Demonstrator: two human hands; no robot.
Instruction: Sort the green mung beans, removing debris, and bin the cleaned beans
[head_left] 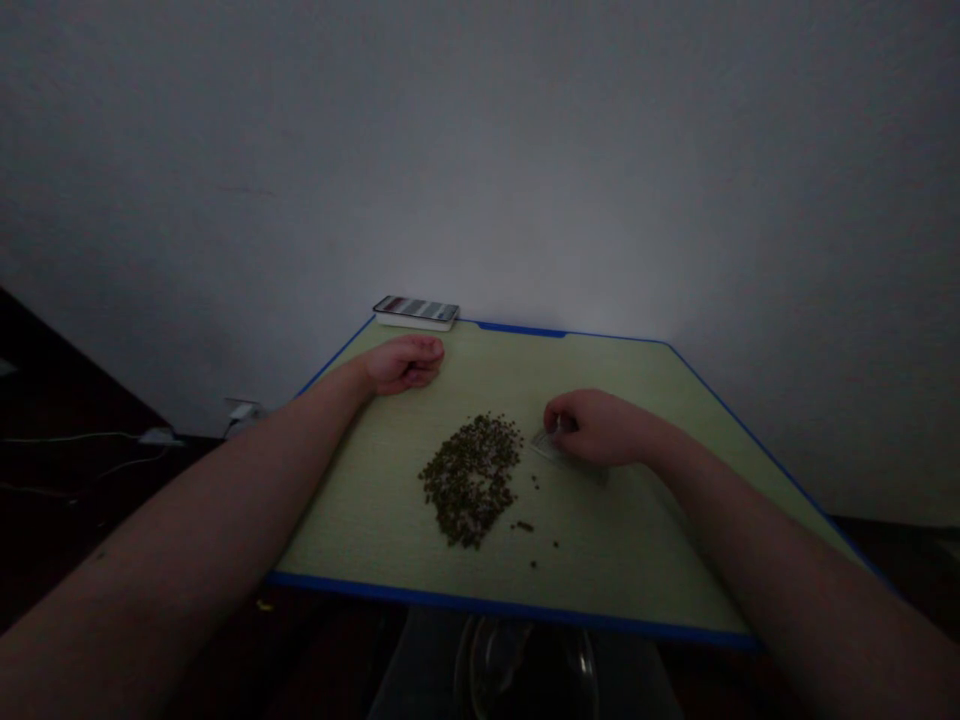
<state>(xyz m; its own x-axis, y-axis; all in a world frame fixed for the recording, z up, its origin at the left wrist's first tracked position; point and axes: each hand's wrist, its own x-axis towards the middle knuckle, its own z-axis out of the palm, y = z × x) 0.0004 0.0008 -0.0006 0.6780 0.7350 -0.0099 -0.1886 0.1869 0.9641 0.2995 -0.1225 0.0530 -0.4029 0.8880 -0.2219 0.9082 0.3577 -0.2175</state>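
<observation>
A loose pile of small brown and pale grains [472, 480] lies on the pale yellow-green tabletop [637, 560]. To the right of the pile, my right hand [600, 428] pinches a thin, see-through piece, perhaps plastic [546, 447], flat against or just above the table; part of it is hidden under the fingers. My left hand [407, 363] rests on its side behind and left of the pile, its fingers curled in, with nothing visible in them. A few stray grains [525, 526] sit apart at the pile's right and front.
A phone [417, 306] lies on a white box at the table's back left corner. Blue edging [510, 603] runs round the tabletop. Below the front edge, a round see-through bowl [532, 670] sits at the lap. A wall [510, 160] rises behind; cables [112, 436] lie at left.
</observation>
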